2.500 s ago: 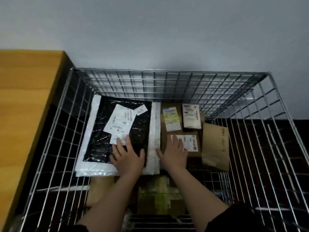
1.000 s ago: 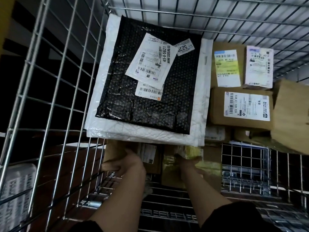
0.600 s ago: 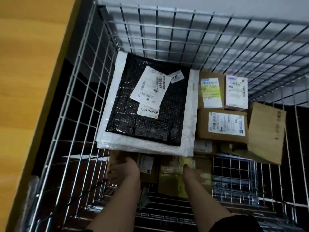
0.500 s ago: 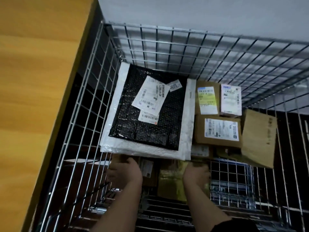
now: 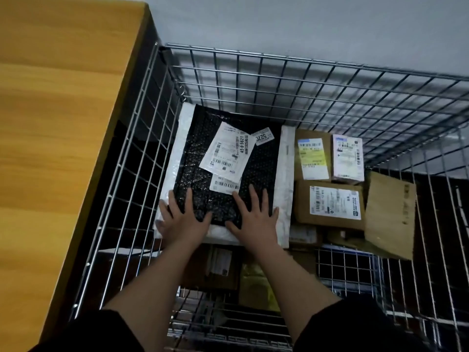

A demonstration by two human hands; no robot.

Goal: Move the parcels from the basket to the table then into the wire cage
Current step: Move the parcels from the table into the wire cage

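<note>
Now | both hands [image 5: 218,224] flat on black mailer [image 5: 223,171] | wire cage [image 5: 279,72]

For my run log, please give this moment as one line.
stage: wire cage | left hand: flat on black mailer | right hand: flat on it | holding: nothing

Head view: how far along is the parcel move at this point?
Done: several parcels already lie in the wire cage, among them cardboard boxes at the right. In hand: the left hand and right hand rest flat on the black bubble mailer, which lies on white ones. Left: cannot tell; the basket is out of view.
</note>
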